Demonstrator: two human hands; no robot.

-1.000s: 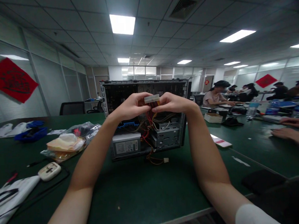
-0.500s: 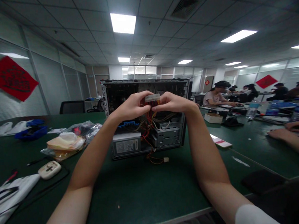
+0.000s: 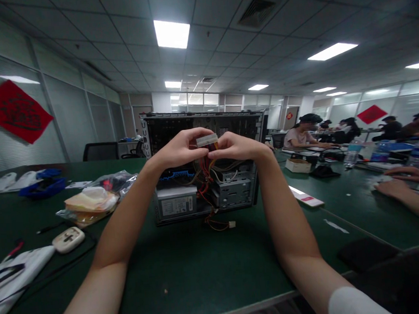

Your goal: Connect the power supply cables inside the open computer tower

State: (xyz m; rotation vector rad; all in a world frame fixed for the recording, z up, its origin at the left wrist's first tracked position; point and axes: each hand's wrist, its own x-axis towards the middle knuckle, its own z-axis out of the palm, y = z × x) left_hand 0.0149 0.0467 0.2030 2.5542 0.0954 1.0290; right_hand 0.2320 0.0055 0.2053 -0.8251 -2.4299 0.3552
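Observation:
An open computer case (image 3: 167,131) stands upright on the green table (image 3: 204,268), its drive bays and a power supply (image 3: 177,203) showing. In front of it I hold up a white multi-pin power connector (image 3: 206,140). My left hand (image 3: 180,148) and my right hand (image 3: 236,146) are both closed on it, pinching it from either side. Red, yellow and orange wires (image 3: 207,169) hang from the connector down into the case. A smaller white plug (image 3: 231,224) on a wire lies on the table before the case.
Left of the case lie plastic bags (image 3: 93,200), a white power strip (image 3: 68,239), blue items (image 3: 43,185) and a white bag (image 3: 12,279). A white card (image 3: 305,197) and a dark phone (image 3: 362,254) lie right. Other people's hands (image 3: 396,186) and seated people are at right.
The connector and both hands have shifted slightly left and a little lower. The grip is unchanged.

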